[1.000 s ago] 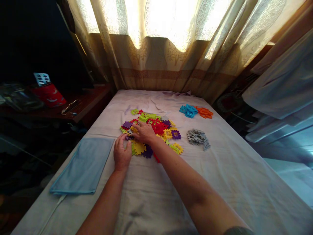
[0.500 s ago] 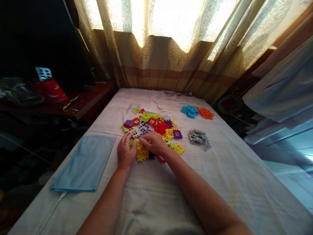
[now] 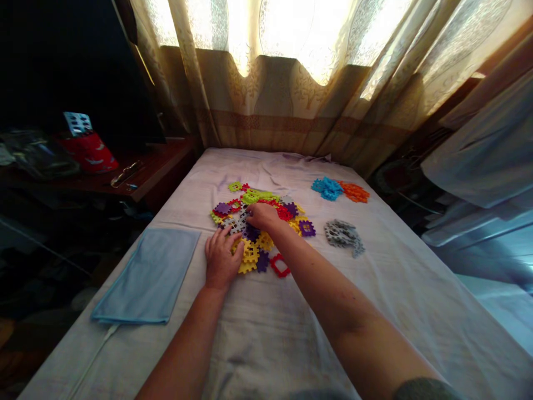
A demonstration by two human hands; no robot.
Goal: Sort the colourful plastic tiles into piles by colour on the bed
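Observation:
A heap of notched plastic building tiles in yellow, purple, red, lime and grey lies on the sheet before me. At the heap's near left side, my left hand (image 3: pixel 222 255) rests with fingers spread, its thumb by yellow tiles (image 3: pixel 250 251). Over the middle of the heap my right hand (image 3: pixel 263 217) is closed, fingertips pinched at a grey tile (image 3: pixel 245 212); the hand partly hides the tiles beneath. More grey tiles (image 3: pixel 234 225) lie between the two hands. A red square frame (image 3: pixel 280 266) and a purple tile (image 3: pixel 262 261) sit at the near edge.
Sorted piles lie to the right: blue tiles (image 3: pixel 328 188), orange tiles (image 3: pixel 355 192) and grey tiles (image 3: pixel 343 235). A folded light-blue cloth (image 3: pixel 145 278) with a white cable (image 3: pixel 94 355) is at left. Beyond it stands a dark wooden desk (image 3: pixel 162 166) with a red container (image 3: pixel 94 153). Curtains hang behind.
My right hand has moved away from my left hand, forward to the middle of the heap. The left hand has shifted slightly, and the red frame is now uncovered.

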